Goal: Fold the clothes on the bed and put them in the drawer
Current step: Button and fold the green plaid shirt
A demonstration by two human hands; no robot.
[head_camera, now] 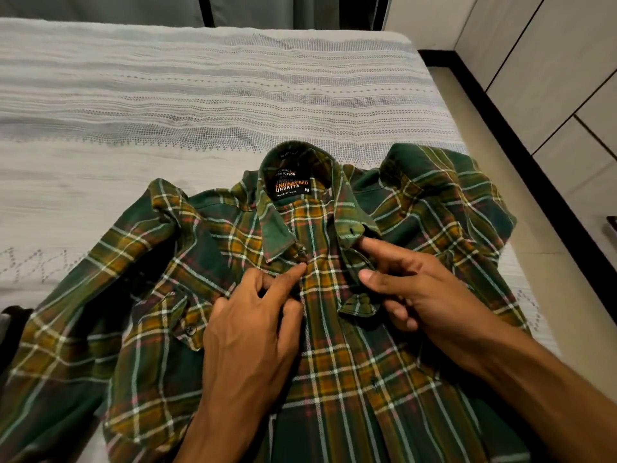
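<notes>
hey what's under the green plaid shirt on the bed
The shirt lies spread on a white patterned bedcover. The cover shows all round it. Whether anything else sits beneath cannot be seen, since the cloth and both hands hide that part.

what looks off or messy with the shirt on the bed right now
Mostly the plaid shirt itself: its right sleeve is bunched up by the collar, not laid flat. Nothing looks torn or spilled on the bed.

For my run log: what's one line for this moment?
step: buttoning | shirt: flat on bed | left hand: at button | right hand: pinching placket
</notes>
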